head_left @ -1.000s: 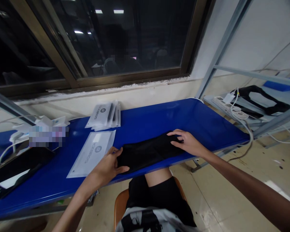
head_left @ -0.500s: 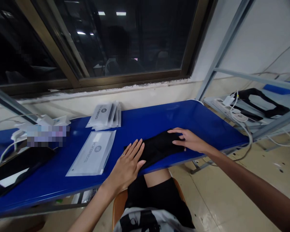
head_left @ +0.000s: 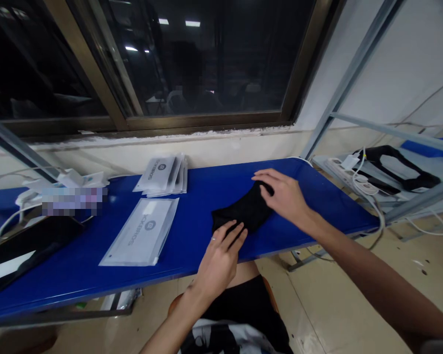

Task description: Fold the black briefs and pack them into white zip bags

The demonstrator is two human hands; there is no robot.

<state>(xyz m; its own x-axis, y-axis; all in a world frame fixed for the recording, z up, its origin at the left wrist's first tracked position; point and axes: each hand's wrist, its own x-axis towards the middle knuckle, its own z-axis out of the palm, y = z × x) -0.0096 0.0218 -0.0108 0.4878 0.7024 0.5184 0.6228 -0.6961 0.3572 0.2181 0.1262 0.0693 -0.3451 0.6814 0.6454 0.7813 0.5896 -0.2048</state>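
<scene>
A black cloth [head_left: 243,209] lies at a slant on the blue table [head_left: 192,246]. My left hand [head_left: 221,253] rests on its lower left edge, palm down, with the fingers spread. At the cloth's upper right end is my right hand [head_left: 280,191], its thumb and fingers closed around the edge of the fabric. To the left lies a flat, frosted zip bag [head_left: 142,233] with printed lettering, and behind it sits a stack of similar bags [head_left: 162,174]. Neither hand touches the bags.
A dark, flat object [head_left: 25,246] and white plugs with cables [head_left: 70,179] are at the left. Metal posts [head_left: 339,88] frame the table. On the right, a neighbouring surface holds a power strip [head_left: 339,167] and a black looped item [head_left: 395,164].
The black cloth looks shorter and sits further from the front edge. My left hand has shifted right, and my right hand has moved away from me, lifting the cloth's end.
</scene>
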